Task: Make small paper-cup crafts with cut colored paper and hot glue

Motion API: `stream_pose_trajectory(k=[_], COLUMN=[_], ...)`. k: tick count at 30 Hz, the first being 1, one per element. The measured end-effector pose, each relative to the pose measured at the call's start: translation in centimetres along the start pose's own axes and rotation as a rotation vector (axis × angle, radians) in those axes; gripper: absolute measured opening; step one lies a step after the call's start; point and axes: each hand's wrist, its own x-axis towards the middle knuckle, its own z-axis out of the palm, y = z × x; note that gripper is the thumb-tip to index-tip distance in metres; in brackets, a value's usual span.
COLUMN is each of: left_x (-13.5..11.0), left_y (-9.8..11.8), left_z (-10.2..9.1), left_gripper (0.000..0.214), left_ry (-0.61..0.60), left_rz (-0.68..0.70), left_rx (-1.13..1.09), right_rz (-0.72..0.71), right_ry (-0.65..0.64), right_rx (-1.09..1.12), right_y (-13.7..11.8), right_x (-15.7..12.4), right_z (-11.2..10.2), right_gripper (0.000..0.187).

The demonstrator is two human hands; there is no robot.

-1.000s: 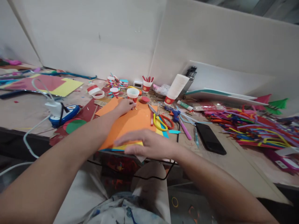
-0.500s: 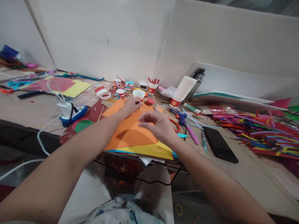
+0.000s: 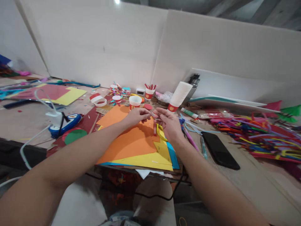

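My left hand (image 3: 137, 117) is over the orange paper, its fingers curled closed by the metal tip of a tool; anything small in its pinch cannot be made out. My right hand (image 3: 170, 124) has its fingers closed round what looks like a pair of scissors, whose red and yellow handles (image 3: 161, 133) hang below the fingers. The fingertips of both hands nearly meet. Beneath them lie stacked sheets of orange paper (image 3: 127, 142), yellow paper (image 3: 145, 160) and blue paper (image 3: 172, 155). Just behind is a white and red paper cup (image 3: 135, 101), with a red disc (image 3: 148, 107) beside it.
To the right stand stacked paper cups (image 3: 180, 94); a black phone (image 3: 220, 150) and many pipe cleaners (image 3: 258, 131) lie farther right. A glue stick (image 3: 189, 113) is near the cups. On the left sits a blue power strip (image 3: 66, 125) with white cables. White boards (image 3: 94, 40) rise behind.
My right hand has taken up the scissors and moved closer to my left hand. My left hand has come nearer, fingers curled. The view has shifted slightly.
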Motion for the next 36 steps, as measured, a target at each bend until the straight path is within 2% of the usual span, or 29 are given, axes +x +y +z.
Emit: stream_pose_trajectory(k=[5,9,14,18,22,28,31,36], left_x=[-0.2,-0.4,-0.5,-0.4,-0.3,-0.3,-0.1,0.1], left_y=[0.3,0.4,0.8,1.3,1.4,1.3,1.2,1.5], left_z=[0.2,0.4,0.3,0.3,0.1,-0.2,-0.7,-2.3], left_gripper=[0.024,0.021,0.017,0.017,0.020,0.019,0.020,0.021], left_ry=[-0.046,-0.038,-0.014,-0.033,-0.064,-0.031,0.038,0.269], left_rz=[-0.035,-0.049,-0.051,-0.065,-0.020,0.024,0.036,0.050], left_rx=[-0.111,-0.167,0.091,0.172,0.224,0.354,0.357,0.300], right_rz=[0.019,-0.003,-0.063,-0.039,-0.066,-0.059,-0.075,-0.188], right_ry=[-0.058,-0.101,-0.147,-0.162,-0.173,-0.196,-0.144,0.095], right_rx=[-0.002,-0.195,-0.392,-0.380,-0.366,-0.339,-0.325,-0.291], right_y=[0.3,0.9,1.1,0.9,0.7,0.7,0.4,-0.7], right_x=[-0.3,-0.4,-0.6,-0.7,-0.8,-0.9,-0.8,-0.1], right_z=[-0.2,-0.2,0.2,0.4,0.3,0.2,0.2,-0.4], right_gripper=[0.033,0.038,0.039,0.043,0.044,0.044,0.037,0.023])
